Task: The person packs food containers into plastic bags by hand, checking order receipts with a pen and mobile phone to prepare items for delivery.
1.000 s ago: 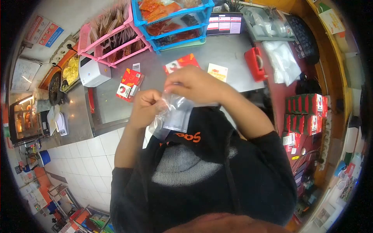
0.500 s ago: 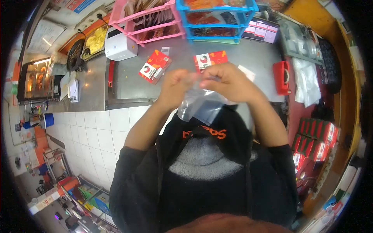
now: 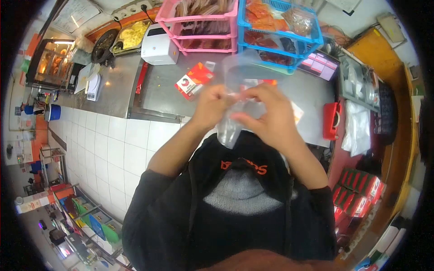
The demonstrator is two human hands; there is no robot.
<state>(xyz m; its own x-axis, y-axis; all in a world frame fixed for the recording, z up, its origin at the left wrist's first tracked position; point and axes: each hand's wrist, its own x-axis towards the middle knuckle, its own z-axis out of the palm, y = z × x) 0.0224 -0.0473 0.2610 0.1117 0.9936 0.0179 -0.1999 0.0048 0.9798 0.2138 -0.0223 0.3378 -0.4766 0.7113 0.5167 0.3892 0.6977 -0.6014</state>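
Clear bag (image 3: 229, 132) up off desk (image 3: 172, 92); left hand (image 3: 211, 107) pinching it, right hand (image 3: 276, 116) curled against it, grip unclear. Can't tell if sealed.

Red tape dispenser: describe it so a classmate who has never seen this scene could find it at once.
Start at the metal counter and follow it to the picture's right, below the screen. There, just left of the pale plastic bags, sits the red tape dispenser. Its solid red body and pale roll set it apart from them.

Orange lettering (image 3: 244, 167) on the black top (image 3: 253, 230) isn't clearly legible.
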